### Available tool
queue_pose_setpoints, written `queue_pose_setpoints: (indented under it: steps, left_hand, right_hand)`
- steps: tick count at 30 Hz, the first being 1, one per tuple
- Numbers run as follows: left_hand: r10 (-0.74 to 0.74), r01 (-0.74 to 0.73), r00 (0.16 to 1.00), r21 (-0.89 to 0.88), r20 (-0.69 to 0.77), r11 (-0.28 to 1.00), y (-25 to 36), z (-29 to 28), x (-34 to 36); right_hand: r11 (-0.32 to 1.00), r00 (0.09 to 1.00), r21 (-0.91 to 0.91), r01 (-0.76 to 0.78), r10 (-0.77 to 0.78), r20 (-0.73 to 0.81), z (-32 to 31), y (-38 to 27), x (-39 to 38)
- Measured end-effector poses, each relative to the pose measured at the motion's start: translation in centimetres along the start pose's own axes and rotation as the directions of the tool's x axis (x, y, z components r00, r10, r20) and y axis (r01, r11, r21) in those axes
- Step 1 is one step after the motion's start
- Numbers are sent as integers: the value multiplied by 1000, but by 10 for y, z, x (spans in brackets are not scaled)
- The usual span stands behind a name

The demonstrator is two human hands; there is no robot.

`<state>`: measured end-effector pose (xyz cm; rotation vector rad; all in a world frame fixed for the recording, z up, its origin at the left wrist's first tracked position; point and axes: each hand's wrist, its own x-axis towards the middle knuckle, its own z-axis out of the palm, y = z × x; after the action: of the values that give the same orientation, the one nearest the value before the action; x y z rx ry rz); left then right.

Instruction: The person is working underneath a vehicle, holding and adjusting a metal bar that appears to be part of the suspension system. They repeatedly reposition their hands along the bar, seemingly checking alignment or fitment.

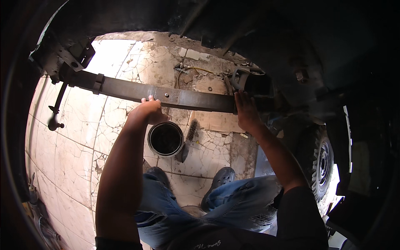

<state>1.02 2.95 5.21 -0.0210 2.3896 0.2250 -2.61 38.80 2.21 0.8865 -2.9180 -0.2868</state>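
Observation:
A curved steel leaf spring (125, 89) runs across the space in front of me, with a clip (98, 84) around it toward the left end. My left hand (149, 110) grips its near edge left of the middle, fingertips on the face and thumb below. Farther right, my right hand (247, 112) wraps its fingers over the spring; its thumb is hidden. Below the left hand, an open round tin (166, 155) stands on the floor, dark inside. Beside the tin lies a wire brush (192, 130) with dark bristles.
The dark vehicle underside hangs overhead, with a bolt (301, 75) at right. A rod with a ball joint (54, 123) hangs at left. A wheel (324, 160) stands at right. Cardboard (216, 121) lies on the cracked tile floor (62, 158); my shoes (223, 178) rest nearer.

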Motion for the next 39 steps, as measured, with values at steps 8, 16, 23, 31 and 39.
queue_pose_setpoints:
  steps: [8, 16, 23, 31, 39]
  left_hand:
    - [35, -37, 999, -52, -23, 998, -11, 0, -2]
    - [11, -11, 1000, -43, -17, 999, -2, -1, 4]
    - [38, -40, 998, -53, -41, 998, -13, 7, 0]
    - [-16, 16, 1000, -4, -19, 1000, 4, -2, 1]
    - [33, -34, 999, -44, -32, 998, -11, 6, -3]
  right_hand:
    - [999, 999, 10, 34, -34, 25, 0, -13, -38]
    - [1000, 1000, 2, -2, 2, 10, -3, 12, -10]
    - [1000, 991, 14, 21, -22, 132, -15, -6, -36]
    - [999, 997, 18, -38, 37, 70, -11, 8, -9]
    - [1000, 998, 6, 24, -25, 54, -11, -9, -40]
